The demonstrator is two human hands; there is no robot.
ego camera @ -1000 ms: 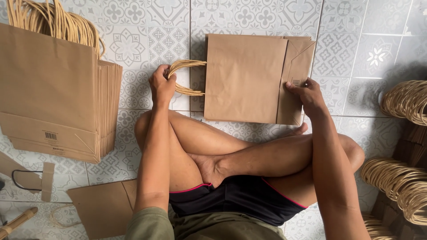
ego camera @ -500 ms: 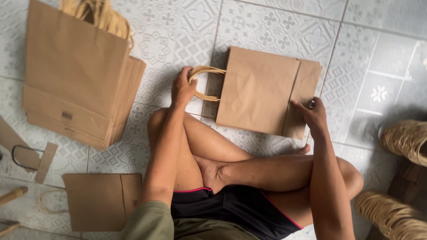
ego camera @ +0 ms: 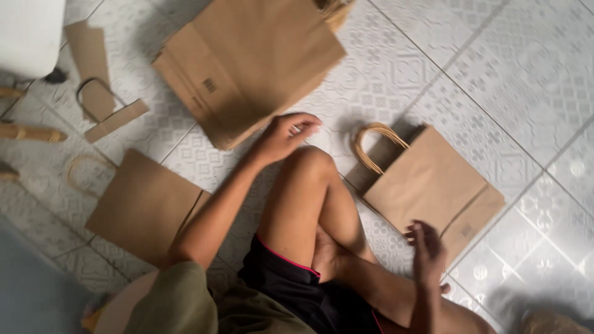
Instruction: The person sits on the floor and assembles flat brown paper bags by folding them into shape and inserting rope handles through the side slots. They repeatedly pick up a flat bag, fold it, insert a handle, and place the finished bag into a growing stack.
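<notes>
I sit cross-legged on a patterned tile floor. A flat brown paper bag [ego camera: 427, 185] with twisted paper handles [ego camera: 371, 145] lies in front of my knee. My right hand [ego camera: 426, 250] hovers just over its near corner, fingers spread, holding nothing. My left hand [ego camera: 286, 136] hangs empty above my knee, fingers loosely apart, close to the lower edge of a thick stack of brown paper bags [ego camera: 247, 62] at the upper middle.
Another flat brown bag [ego camera: 142, 207] with a loop handle lies at my left. Cardboard strips [ego camera: 99, 80] and wooden-looking sticks [ego camera: 28, 132] lie at far left, under a white object [ego camera: 28, 34]. A woven pile [ego camera: 547, 323] shows at bottom right.
Both hands have let go of the flat bag. The left hand moved from its handle toward the stack. The view swung and tilted left, bringing the left-side bag and scraps into sight.
</notes>
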